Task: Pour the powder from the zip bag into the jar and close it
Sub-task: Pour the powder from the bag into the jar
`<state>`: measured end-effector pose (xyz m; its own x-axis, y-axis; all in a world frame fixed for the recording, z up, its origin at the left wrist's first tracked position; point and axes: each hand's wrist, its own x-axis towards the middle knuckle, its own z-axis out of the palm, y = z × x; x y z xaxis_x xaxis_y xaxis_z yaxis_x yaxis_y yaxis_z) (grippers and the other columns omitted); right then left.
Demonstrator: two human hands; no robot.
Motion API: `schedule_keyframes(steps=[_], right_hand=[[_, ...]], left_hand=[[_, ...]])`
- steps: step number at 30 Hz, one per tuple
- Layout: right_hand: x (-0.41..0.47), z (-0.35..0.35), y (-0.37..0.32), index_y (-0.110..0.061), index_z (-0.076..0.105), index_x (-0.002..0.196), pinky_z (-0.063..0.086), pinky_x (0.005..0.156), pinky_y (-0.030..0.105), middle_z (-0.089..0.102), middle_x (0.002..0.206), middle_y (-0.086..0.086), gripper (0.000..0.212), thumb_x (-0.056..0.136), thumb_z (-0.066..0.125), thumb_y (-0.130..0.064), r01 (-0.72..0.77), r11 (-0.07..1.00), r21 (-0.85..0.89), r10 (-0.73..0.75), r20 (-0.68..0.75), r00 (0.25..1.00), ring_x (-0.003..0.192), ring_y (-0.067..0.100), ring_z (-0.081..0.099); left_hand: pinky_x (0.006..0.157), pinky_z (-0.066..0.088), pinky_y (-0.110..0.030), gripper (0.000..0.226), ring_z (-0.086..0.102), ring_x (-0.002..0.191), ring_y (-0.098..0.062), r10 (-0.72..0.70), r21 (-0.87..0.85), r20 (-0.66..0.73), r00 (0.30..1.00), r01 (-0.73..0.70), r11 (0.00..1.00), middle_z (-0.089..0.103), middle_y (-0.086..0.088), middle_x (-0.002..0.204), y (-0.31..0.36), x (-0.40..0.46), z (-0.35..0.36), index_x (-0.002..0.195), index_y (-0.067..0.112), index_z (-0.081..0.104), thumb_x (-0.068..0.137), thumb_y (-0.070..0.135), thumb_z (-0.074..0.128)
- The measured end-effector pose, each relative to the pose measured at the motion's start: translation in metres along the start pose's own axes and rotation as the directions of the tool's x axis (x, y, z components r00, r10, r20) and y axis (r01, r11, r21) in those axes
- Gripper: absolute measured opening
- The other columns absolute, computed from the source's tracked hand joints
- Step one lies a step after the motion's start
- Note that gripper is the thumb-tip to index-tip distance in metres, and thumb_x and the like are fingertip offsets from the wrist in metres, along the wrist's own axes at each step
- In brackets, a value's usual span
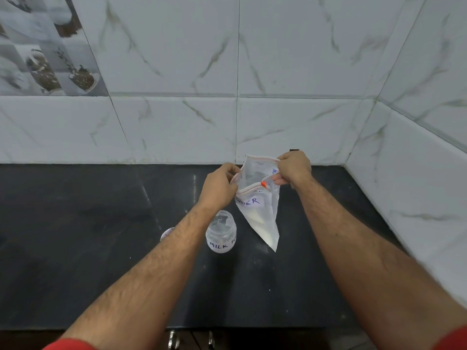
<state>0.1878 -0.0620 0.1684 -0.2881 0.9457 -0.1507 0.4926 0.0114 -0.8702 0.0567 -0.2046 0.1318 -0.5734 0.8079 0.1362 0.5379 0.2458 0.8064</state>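
The zip bag [257,203] hangs in the air just behind and to the right of the jar [221,232], with its mouth spread wide and its lowest corner dangling close to the jar's right side without touching it. The left hand [219,189] pinches the left end of the bag's rim, and the right hand [294,170] pinches the right end, near the orange slider [263,183] that sits on the near lip of the mouth. White powder [262,223] lies settled in the bag's lower corner. The jar stands upright and open on the dark counter [101,236], its label reading "MILK" toward the camera. A round thing just left of the jar, half hidden behind the left forearm, is probably the lid [167,233] (too little of it shows to be sure).

The step in hand looks like opening the bag ready for pouring. To do it well, bring one corner of the mouth directly over the jar's opening and pinch the rim into a narrow spout, since the mouth is far wider than the jar. Tilt slowly so the powder slides in a thin stream, not a lump. Steady the light jar if the bag brushes it.
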Motion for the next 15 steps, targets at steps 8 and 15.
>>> schedule_keyframes(steps=[8,15], right_hand=[[-0.002,0.008,-0.002,0.01,0.056,0.124,0.055,0.052,0.027,0.071,0.068,0.005,0.03,0.101,0.038,0.005,-0.093,0.99,0.109,0.074,0.171,0.982,0.043,0.007,0.066],[-0.007,0.017,-0.005,0.014,0.059,0.108,0.064,0.076,0.043,0.069,0.062,0.022,0.023,0.1,0.04,0.004,-0.089,0.989,0.121,0.07,0.149,0.986,0.067,0.031,0.076]], left_hand=[[0.096,0.05,-0.031,0.047,0.064,0.114,-0.014,0.084,0.127,0.103,0.991,-0.097,0.987,0.071,0.007,0.124,-0.003,-0.006,0.002,0.136,0.026,0.06,0.094,0.046,0.053],[0.091,0.053,-0.04,0.102,0.059,0.118,-0.02,0.053,0.45,0.142,0.988,-0.112,0.886,0.062,0.003,0.131,0.0,-0.01,-0.002,0.136,0.022,0.051,0.055,0.077,0.076]])
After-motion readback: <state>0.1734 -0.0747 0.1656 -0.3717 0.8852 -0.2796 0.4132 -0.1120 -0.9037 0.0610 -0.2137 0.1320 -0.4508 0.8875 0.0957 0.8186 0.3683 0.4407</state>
